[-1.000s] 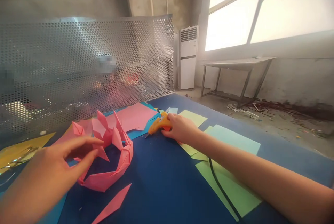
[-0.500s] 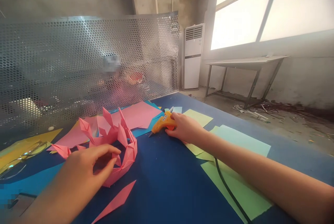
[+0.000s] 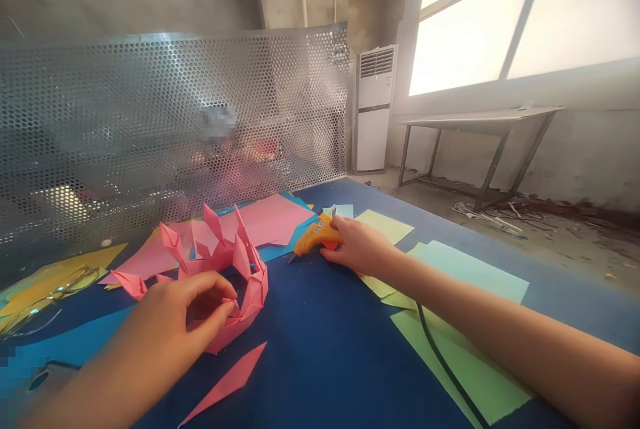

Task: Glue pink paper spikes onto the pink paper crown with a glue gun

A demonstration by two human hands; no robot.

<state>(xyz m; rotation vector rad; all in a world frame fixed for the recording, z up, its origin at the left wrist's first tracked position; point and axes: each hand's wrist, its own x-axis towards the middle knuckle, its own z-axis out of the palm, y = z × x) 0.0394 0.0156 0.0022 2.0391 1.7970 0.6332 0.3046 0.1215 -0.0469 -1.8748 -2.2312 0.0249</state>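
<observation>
My left hand [image 3: 175,322] is closed at the near side of a pink folded-paper ring [image 3: 257,289], thumb and forefinger pinching one of its pointed pieces. Upright pink points stand around the ring's far side. To the right, my right hand [image 3: 363,242] has its fingers on the back of a yellow-orange glue gun [image 3: 317,234], whose nozzle points left and down near the blue table top. A loose pink folded strip [image 3: 227,379] lies in front of the ring.
Pink sheets [image 3: 273,219], yellow sheets [image 3: 95,259] and green sheets [image 3: 465,356] lie about the blue table [image 3: 320,342]. Eyeglasses [image 3: 60,292] rest at the left. A black cord [image 3: 440,356] runs under my right forearm. A perforated metal screen [image 3: 280,102] stands behind, with a blurred person beyond.
The whole view has shifted slightly, so things appear a little further right. Both hands keep nearly the same places relative to the ring and glue gun.
</observation>
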